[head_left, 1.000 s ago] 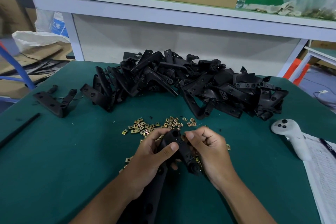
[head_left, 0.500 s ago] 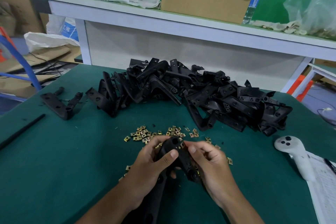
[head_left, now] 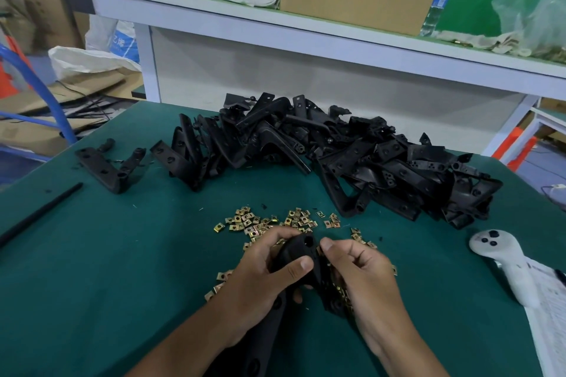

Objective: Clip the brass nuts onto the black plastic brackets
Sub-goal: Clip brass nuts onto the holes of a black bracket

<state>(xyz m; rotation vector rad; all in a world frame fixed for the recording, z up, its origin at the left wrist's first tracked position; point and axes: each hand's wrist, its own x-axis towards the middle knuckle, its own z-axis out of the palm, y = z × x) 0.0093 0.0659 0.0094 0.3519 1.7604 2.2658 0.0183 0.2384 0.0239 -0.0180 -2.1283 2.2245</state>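
Two hands work on one black plastic bracket point(head_left: 298, 254) above the counter point(head_left: 122, 269): left hand point(head_left: 260, 278) grips it, right hand point(head_left: 361, 269) pinches at its edge, probably seating a brass nut; more brass nuts point(head_left: 260, 222) lie just beyond, for the next pick.

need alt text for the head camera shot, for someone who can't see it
Two bare hands hold a black plastic bracket over a green table: the left hand grips it and the right hand curls at its end. Loose brass nuts lie scattered just beyond, with a large pile of black brackets behind and a white controller at right.
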